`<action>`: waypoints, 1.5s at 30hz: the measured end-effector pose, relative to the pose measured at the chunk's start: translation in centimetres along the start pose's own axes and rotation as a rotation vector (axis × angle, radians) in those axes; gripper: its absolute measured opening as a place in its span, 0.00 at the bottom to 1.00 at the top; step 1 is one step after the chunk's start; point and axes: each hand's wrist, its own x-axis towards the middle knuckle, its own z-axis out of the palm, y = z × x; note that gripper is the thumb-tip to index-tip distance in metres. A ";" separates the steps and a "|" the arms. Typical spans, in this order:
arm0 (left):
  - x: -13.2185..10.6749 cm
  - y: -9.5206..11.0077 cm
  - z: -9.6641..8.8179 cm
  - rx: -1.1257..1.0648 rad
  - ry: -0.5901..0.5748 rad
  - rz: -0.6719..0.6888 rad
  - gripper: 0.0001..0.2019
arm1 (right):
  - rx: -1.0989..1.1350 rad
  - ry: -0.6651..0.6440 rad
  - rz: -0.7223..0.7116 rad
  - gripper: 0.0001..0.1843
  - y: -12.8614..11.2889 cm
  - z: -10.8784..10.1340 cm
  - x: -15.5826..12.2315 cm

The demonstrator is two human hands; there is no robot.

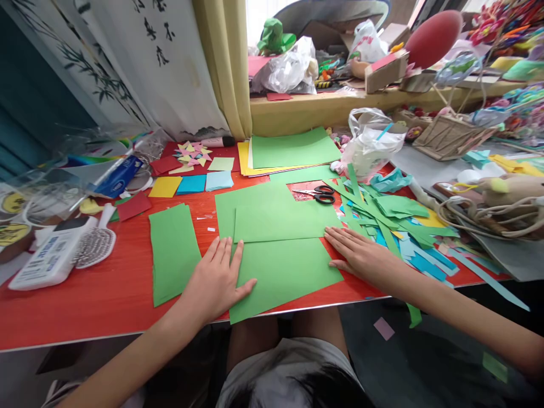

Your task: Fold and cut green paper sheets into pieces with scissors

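My left hand (221,277) lies flat with fingers stretched out, over the left edge of a green paper sheet (284,272) at the table's front. A narrower green strip of paper (284,221) lies across that sheet's upper part. My right hand (352,249) rests with fingers extended by the right end of this strip. Beyond it, black-handled scissors (321,194) lie with blades pointing left, partly on a reddish patterned piece. Another green sheet (255,198) shows behind the strip. To the left of my left hand is a separate green paper rectangle (174,252).
Green and blue paper scraps (395,221) pile up at right. Stacked sheets (293,150) lie at the back beside a plastic bag (369,144). Coloured paper squares (191,184), a hairbrush (97,243) and a white box-like object (53,255) are at left on the red table (106,309).
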 end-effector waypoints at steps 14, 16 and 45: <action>10.6 8.1 -2.0 -0.173 0.060 0.305 0.33 | 0.054 0.036 0.039 0.28 -0.4 0.4 -0.2; 11.3 8.3 -1.5 -0.242 0.091 0.399 0.34 | 0.031 0.035 0.029 0.28 -0.4 0.3 -0.1; 1.0 -3.2 0.9 -0.089 0.102 0.200 0.26 | 0.079 -0.043 -0.080 0.23 2.0 -1.5 1.0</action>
